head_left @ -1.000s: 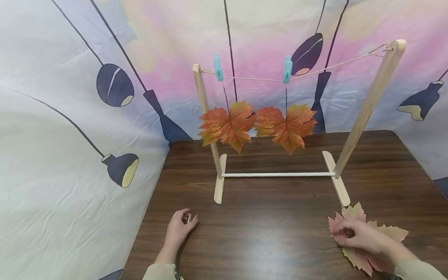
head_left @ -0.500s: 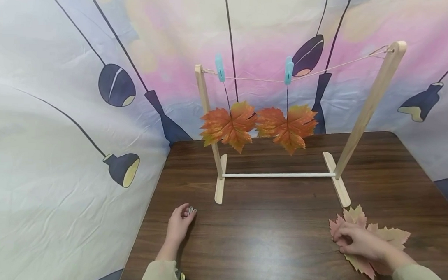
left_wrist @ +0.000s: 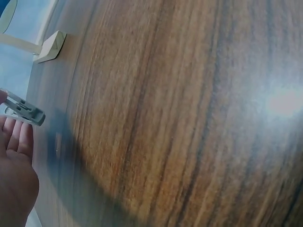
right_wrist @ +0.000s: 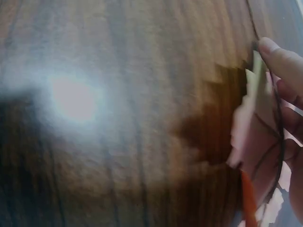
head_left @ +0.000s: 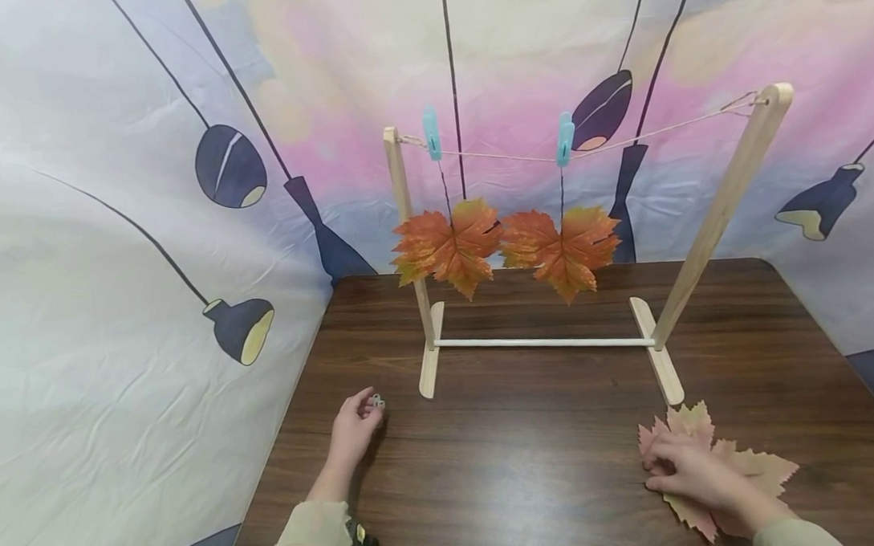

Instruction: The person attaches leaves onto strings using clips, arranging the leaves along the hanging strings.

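At the left of the table, my left hand (head_left: 352, 432) pinches a small pale grey clothespin (left_wrist: 26, 112) between thumb and fingers, its end pointing out past the fingertips. To the right, my right hand (head_left: 701, 473) holds a pink and pale yellow artificial maple leaf (head_left: 762, 471) by its dark stem; the hand covers the leaf's middle. In the right wrist view the leaf (right_wrist: 255, 137) stands tilted, with a strip of orange below it. Two orange maple leaves (head_left: 452, 245) hang by their stems from blue clothespins (head_left: 432, 135) on a string (head_left: 509, 157).
A wooden stand carries the string between its left post (head_left: 400, 183) and right post (head_left: 732, 203). A white rod (head_left: 543, 342) joins the feet low over the brown table (head_left: 518, 444). Behind hangs a cloth backdrop (head_left: 114, 422) with painted lamps.
My left hand has moved slightly forward, and the clothespin has turned in its fingers. My right hand has shifted a little while holding the leaf's stem. The hanging leaves stay in place.
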Available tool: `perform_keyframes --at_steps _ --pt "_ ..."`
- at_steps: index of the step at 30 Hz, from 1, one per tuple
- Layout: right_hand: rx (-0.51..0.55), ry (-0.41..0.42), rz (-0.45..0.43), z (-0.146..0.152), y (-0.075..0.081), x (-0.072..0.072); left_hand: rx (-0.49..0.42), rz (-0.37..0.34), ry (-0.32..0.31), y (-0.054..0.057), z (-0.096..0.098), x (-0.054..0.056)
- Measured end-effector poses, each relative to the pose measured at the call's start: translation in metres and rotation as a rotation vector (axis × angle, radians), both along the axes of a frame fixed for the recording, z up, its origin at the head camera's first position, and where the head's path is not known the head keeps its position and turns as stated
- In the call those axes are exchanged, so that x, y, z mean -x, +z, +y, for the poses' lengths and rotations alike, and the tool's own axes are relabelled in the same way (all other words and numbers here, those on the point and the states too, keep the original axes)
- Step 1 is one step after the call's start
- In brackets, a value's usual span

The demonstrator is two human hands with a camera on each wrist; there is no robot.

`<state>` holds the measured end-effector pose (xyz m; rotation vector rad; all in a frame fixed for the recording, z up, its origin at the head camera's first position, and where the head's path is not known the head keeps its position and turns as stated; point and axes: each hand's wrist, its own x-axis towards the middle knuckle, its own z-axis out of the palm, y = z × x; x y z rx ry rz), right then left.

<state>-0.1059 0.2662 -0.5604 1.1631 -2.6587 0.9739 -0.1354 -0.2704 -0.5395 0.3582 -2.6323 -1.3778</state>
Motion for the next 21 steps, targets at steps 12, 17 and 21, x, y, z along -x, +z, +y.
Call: perform_keyframes --at_steps 12,17,21 --pt "-0.019 0.009 0.101 -0.0059 -0.0031 0.0011 -0.019 0.005 0.004 -0.0044 0.0033 0.0004" --pt "-0.051 -0.036 0.059 -0.0062 -0.0014 -0.0002 -0.023 -0.034 0.023 -0.0030 0.0032 -0.0008" --pt "-0.069 -0.129 0.105 -0.0086 0.0019 -0.0008 -0.086 -0.030 0.047 0.0016 0.0037 0.0006"
